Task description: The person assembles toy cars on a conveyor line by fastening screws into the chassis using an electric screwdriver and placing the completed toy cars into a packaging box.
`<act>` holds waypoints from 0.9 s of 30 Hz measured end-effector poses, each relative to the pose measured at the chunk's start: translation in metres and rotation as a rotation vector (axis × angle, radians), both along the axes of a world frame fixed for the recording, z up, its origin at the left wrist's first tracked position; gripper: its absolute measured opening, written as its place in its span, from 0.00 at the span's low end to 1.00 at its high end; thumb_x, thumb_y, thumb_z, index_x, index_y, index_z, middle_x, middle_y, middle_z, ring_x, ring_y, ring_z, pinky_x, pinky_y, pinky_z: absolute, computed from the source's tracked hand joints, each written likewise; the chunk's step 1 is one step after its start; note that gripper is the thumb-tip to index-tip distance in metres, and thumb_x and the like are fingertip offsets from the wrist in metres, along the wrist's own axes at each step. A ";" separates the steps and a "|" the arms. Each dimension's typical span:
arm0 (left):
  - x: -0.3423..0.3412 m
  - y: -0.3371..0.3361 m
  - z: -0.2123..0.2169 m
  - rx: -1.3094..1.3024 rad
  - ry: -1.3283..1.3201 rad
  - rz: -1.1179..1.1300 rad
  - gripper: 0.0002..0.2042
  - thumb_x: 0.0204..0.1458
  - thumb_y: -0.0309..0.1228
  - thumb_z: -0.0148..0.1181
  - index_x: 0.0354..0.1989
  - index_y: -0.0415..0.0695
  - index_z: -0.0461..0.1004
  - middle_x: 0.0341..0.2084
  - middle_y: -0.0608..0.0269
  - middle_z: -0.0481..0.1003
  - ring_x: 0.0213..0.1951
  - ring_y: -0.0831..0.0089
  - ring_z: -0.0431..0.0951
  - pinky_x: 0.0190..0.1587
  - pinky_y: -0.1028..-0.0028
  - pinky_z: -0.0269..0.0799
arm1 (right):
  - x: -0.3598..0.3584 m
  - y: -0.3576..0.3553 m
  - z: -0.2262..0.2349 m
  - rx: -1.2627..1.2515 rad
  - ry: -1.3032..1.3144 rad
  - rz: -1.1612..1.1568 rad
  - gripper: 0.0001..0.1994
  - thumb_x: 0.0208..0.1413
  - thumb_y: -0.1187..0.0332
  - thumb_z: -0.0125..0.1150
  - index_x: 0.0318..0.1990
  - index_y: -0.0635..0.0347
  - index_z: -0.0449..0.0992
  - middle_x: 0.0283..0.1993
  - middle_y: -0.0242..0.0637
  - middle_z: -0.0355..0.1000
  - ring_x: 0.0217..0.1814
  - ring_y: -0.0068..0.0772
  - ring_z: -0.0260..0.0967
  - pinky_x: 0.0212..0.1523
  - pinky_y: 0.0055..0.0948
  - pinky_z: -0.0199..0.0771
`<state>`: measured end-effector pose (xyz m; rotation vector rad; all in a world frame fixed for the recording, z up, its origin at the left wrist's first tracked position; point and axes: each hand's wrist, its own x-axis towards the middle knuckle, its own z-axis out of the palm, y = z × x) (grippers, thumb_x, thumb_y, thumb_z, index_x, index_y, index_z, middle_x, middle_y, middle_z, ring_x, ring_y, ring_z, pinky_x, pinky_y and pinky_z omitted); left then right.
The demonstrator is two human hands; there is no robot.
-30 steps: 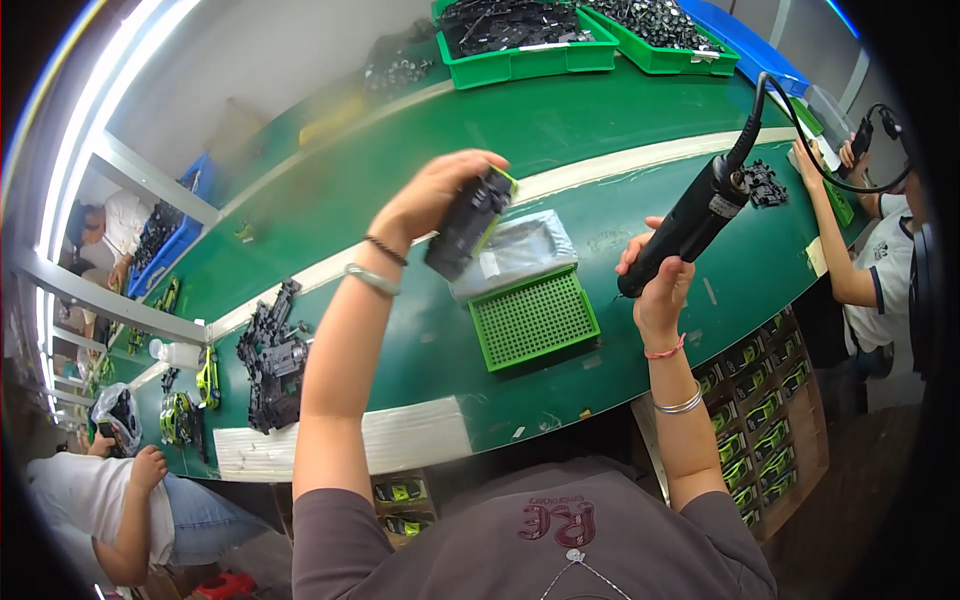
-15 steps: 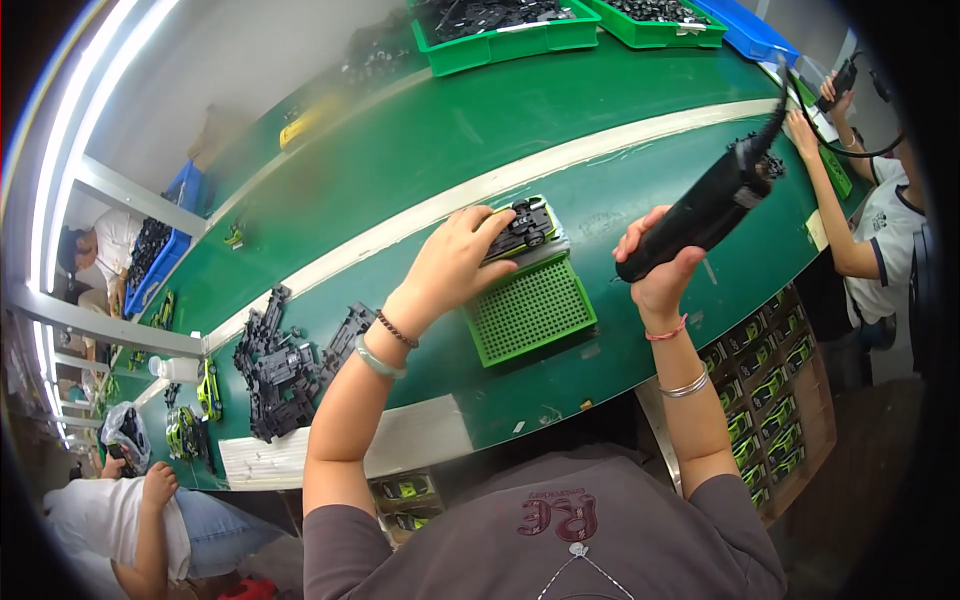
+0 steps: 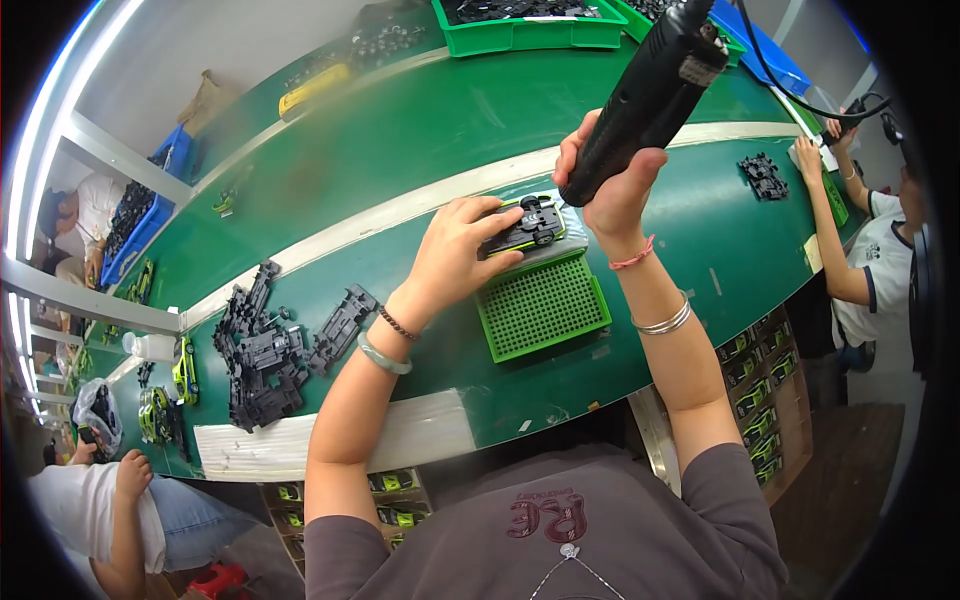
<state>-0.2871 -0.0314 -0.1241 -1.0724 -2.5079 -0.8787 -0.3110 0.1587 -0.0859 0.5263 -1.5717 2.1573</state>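
Note:
An upside-down toy car (image 3: 535,222), black underneath with a yellow-green body edge, lies on a grey block behind the green perforated basket (image 3: 545,318). Over its left side lies my left hand (image 3: 458,248), with thumb and fingers holding it down. My right hand (image 3: 618,190) is wrapped round a black corded electric screwdriver (image 3: 645,105), tilted with its cord end up and away. The screwdriver's lower end is beside the car's right end; I cannot tell whether its bit touches the car.
Loose black chassis parts (image 3: 265,355) lie left of my left arm, more (image 3: 765,177) at the right. Green bins (image 3: 530,38) stand at the back. A co-worker (image 3: 870,260) is on the right, another (image 3: 130,520) on the left. Boxed toy cars (image 3: 765,400) sit below the table edge.
My right hand has moved left and away with the screwdriver, bringing its lower end close to the toy car. My left hand keeps its hold on the car.

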 end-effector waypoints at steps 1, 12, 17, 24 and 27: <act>0.001 0.000 0.000 -0.005 0.001 0.003 0.23 0.39 0.35 0.66 0.47 0.47 0.73 0.44 0.57 0.70 0.47 0.59 0.68 0.50 0.65 0.64 | -0.002 -0.001 -0.004 0.022 -0.008 0.005 0.45 0.31 0.19 0.35 0.33 0.58 0.63 0.16 0.37 0.63 0.18 0.28 0.63 0.19 0.22 0.62; 0.000 -0.001 -0.003 0.002 0.009 0.016 0.23 0.39 0.35 0.66 0.47 0.48 0.73 0.43 0.58 0.70 0.46 0.59 0.69 0.49 0.64 0.65 | -0.006 -0.008 -0.015 0.046 -0.059 0.020 0.43 0.34 0.21 0.40 0.31 0.61 0.64 0.17 0.36 0.62 0.18 0.27 0.63 0.19 0.21 0.62; -0.002 -0.002 -0.002 0.022 0.035 0.014 0.22 0.37 0.34 0.67 0.44 0.47 0.74 0.42 0.60 0.71 0.45 0.61 0.69 0.48 0.64 0.66 | -0.005 -0.016 -0.009 0.016 0.041 -0.013 0.34 0.49 0.34 0.46 0.24 0.64 0.66 0.15 0.33 0.64 0.15 0.20 0.61 0.15 0.18 0.59; -0.001 -0.002 -0.002 0.032 0.026 0.014 0.22 0.36 0.35 0.67 0.44 0.47 0.74 0.41 0.60 0.71 0.44 0.61 0.70 0.48 0.64 0.66 | -0.005 -0.016 -0.011 0.035 0.025 -0.021 0.35 0.49 0.33 0.44 0.23 0.64 0.66 0.14 0.34 0.63 0.14 0.20 0.61 0.15 0.18 0.59; -0.001 -0.002 -0.002 0.013 0.006 0.019 0.23 0.37 0.34 0.67 0.46 0.48 0.74 0.43 0.59 0.70 0.46 0.60 0.69 0.49 0.65 0.66 | -0.008 -0.011 -0.014 0.101 -0.054 -0.013 0.41 0.39 0.24 0.42 0.29 0.63 0.65 0.16 0.37 0.63 0.15 0.27 0.62 0.16 0.22 0.61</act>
